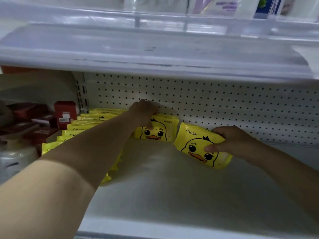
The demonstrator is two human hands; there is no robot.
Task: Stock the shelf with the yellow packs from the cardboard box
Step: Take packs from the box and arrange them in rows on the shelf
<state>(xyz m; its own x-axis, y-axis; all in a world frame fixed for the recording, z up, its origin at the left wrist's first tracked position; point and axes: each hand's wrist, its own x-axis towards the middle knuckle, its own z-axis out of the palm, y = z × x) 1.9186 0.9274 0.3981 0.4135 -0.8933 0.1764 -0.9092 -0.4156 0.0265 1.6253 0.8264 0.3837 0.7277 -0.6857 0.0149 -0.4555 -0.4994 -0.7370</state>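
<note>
A yellow duck-print pack (160, 131) stands upright against the pegboard at the back of the white shelf (172, 183). My left hand (144, 112) grips its top edge, thumb on the front. A second yellow pack (195, 145), tilted, is held just above the shelf to the right, pinched by my right hand (229, 140) with the thumb across its face. A row of several yellow packs (82, 128) stands along the left, partly hidden by my left forearm. The cardboard box is out of sight.
Red boxes (65, 113) and dark red cartons (31, 121) sit at the far left beyond the upright. A white pegboard back wall (224, 104) closes the bay. The upper shelf (155, 54) overhangs low above my hands. A white bottle-like item (15, 161) stands lower left.
</note>
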